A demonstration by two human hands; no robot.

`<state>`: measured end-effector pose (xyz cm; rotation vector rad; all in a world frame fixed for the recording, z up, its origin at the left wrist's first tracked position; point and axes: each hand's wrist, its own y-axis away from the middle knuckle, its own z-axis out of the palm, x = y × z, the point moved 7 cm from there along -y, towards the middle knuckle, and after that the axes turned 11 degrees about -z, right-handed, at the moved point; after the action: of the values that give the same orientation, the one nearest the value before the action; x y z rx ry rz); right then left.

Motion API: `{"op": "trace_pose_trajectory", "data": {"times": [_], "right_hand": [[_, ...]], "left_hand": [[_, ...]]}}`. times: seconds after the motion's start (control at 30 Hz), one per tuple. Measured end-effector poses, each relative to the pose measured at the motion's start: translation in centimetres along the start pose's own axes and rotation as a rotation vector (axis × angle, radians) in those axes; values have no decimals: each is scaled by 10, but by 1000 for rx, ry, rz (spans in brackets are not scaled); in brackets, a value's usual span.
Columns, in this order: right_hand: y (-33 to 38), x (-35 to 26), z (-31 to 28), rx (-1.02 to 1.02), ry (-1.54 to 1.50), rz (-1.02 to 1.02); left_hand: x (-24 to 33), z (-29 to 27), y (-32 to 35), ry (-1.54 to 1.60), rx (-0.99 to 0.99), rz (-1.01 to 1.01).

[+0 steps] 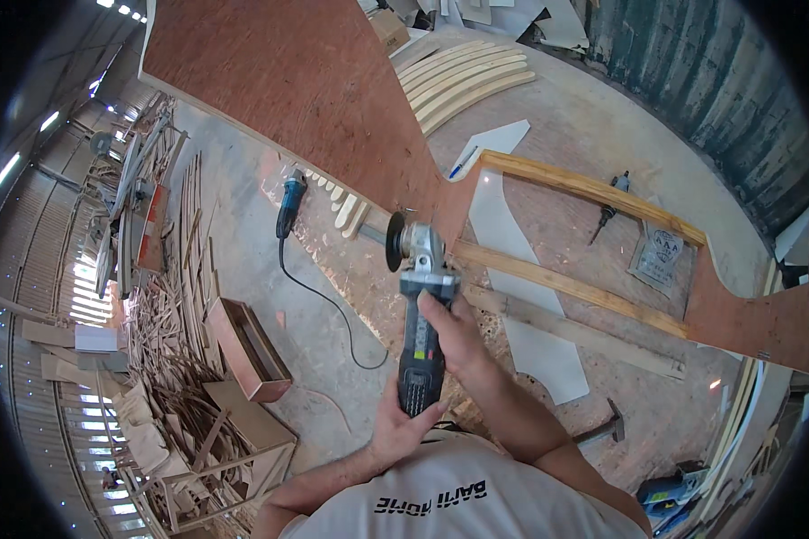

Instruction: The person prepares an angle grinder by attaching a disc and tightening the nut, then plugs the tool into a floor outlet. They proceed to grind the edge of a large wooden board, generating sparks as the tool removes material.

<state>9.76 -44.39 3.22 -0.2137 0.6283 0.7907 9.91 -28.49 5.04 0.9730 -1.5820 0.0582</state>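
I hold an angle grinder (418,337) upright in front of my body, its dark round disc (395,241) at the far end, turned to the left. My right hand (458,337) is closed around the upper body, thumb across the front. My left hand (403,431) grips the lower end of the dark housing. Just beyond the disc lies a large reddish-brown plywood panel (279,81). It narrows near the grinder and joins a piece with wooden battens (575,184) on the right. Whether the disc touches the panel, I cannot tell.
A blue corded power tool (291,198) lies left. Curved wooden strips (467,81) sit at the back. On the right are a drill-like tool (616,202), a plastic bag (656,256) and a hammer (613,422). Scrap wood (180,368) and an open wooden box (250,350) stand left.
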Motion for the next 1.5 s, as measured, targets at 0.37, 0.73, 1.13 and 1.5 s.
{"op": "trace_pose_trajectory", "data": {"times": [0.37, 0.73, 1.13, 1.5], "right_hand": [[10, 8, 3, 0, -9, -20], [-4, -3, 4, -8, 25, -10], [-12, -6, 0, -30, 6, -13], [-2, 12, -15, -12, 92, 22]], "left_hand": [[-12, -8, 4, -61, 28, -26], [0, -2, -5, -101, 40, -8], [-16, 9, -13, 36, -46, -77], [-6, 9, -5, 22, 8, 36]]}}
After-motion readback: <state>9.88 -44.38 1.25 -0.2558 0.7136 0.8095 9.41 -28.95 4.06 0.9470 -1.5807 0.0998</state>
